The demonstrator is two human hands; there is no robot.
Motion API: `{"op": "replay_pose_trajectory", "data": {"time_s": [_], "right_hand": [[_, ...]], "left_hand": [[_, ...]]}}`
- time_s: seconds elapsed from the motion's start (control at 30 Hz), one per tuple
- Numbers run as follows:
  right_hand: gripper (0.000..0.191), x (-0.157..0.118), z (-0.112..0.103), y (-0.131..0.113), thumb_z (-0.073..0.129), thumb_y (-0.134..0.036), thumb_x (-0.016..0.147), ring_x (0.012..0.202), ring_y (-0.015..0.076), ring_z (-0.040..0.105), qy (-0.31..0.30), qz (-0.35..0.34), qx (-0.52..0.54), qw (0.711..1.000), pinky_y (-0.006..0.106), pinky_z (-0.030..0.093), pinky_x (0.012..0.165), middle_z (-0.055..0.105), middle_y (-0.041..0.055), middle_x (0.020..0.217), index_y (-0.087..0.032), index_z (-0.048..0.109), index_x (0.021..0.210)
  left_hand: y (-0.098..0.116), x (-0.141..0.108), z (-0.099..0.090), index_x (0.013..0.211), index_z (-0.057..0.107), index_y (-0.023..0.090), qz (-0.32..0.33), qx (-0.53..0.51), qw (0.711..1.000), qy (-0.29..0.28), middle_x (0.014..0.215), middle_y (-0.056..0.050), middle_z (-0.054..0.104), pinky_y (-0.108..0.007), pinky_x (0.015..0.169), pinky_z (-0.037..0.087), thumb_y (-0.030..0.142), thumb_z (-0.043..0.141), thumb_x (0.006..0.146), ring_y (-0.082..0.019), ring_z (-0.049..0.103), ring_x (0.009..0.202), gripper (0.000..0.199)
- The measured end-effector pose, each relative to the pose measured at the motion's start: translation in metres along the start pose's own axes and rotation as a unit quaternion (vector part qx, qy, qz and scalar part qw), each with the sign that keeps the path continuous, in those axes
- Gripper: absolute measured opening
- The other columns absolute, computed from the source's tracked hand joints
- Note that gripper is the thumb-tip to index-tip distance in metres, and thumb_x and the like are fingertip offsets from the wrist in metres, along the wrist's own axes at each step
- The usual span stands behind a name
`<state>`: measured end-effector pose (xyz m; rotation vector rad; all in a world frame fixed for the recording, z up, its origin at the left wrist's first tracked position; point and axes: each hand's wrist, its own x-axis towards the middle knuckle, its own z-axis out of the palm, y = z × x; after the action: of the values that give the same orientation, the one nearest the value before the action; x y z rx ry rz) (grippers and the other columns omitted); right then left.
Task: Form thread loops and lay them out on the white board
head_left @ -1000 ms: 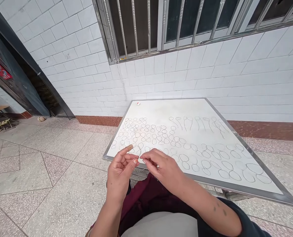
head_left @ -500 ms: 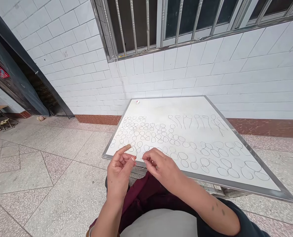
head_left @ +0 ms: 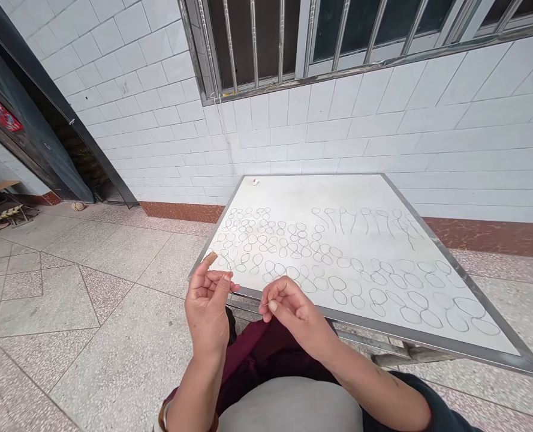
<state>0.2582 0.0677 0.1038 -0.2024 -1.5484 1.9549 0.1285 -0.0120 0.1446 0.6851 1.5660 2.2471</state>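
Note:
My left hand (head_left: 208, 303) is raised over the near left edge of the white board, thumb and fingertips pinched together and index finger pointing up. A thin dark wire loop (head_left: 228, 258) shows at its fingertips, though whether it is held or lies on the board behind is hard to see. To its right, my right hand (head_left: 288, 309) pinches a fine strand, probably wire, between thumb and index finger. The hands are apart. Beyond them, several thin dark wire loops (head_left: 337, 289), many joined in pairs, lie in rows on the board (head_left: 293, 193).
Longer-tailed wire pieces (head_left: 369, 219) lie at the board's back right. A small white and red item (head_left: 256, 182) rests in the far left corner. Behind stands a white tiled wall (head_left: 167, 120) with a barred window (head_left: 266, 48). The speckled floor (head_left: 126, 342) spreads to the left.
My hands have moved farther apart, the left going left and slightly up. My right hand has turned so its thumb and fingertips show more. The view has shifted slightly.

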Motion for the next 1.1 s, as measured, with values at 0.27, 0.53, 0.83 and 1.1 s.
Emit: {"op": "replay_pose_trajectory", "data": {"time_s": [0.27, 0.53, 0.83, 1.1], "right_hand": [[0.015, -0.005, -0.002, 0.013, 0.055, -0.010, 0.091, 0.071, 0.0115, 0.061, 0.010, -0.174, -0.107, 0.979, 0.029, 0.050, 0.065, 0.058, 0.0005, 0.092, -0.025, 0.056, 0.091], [0.007, -0.009, -0.002, 0.017, 0.058, -0.019, 0.092, 0.077, 0.0139, 0.060, 0.019, -0.206, -0.097, 0.973, 0.030, 0.048, 0.067, 0.060, 0.0021, 0.092, -0.026, 0.059, 0.093], [0.025, -0.001, -0.009, 0.000, 0.067, -0.040, 0.086, 0.054, 0.0054, 0.039, -0.089, 0.226, 0.191, 0.951, 0.017, 0.020, 0.045, 0.052, -0.0015, 0.072, -0.017, 0.056, 0.085], [0.018, -0.004, -0.015, 0.000, 0.070, -0.031, 0.083, 0.043, 0.0013, 0.030, -0.172, 0.314, 0.187, 0.915, 0.016, 0.015, 0.039, 0.052, -0.0038, 0.063, -0.014, 0.064, 0.088]], "left_hand": [[0.001, 0.003, -0.001, 0.115, 0.064, 0.020, -0.031, -0.037, 0.999, 0.007, 0.070, 0.004, 0.058, -0.021, 0.069, 0.051, 0.018, 0.073, 0.076, -0.010, 0.061, 0.075, 0.040], [-0.001, 0.004, 0.003, 0.114, 0.065, 0.022, -0.011, -0.019, 1.000, -0.001, 0.071, 0.005, 0.060, -0.020, 0.070, 0.050, 0.018, 0.073, 0.076, -0.008, 0.060, 0.065, 0.039], [0.009, -0.007, 0.004, 0.121, 0.062, 0.025, 0.045, 0.102, 0.990, -0.081, 0.077, 0.003, 0.063, -0.024, 0.072, 0.050, 0.022, 0.067, 0.083, -0.010, 0.061, 0.067, 0.038], [0.012, -0.006, -0.002, 0.123, 0.060, 0.026, 0.038, 0.102, 0.988, -0.113, 0.078, 0.002, 0.063, -0.024, 0.071, 0.049, 0.021, 0.065, 0.084, -0.010, 0.060, 0.067, 0.040]]}}
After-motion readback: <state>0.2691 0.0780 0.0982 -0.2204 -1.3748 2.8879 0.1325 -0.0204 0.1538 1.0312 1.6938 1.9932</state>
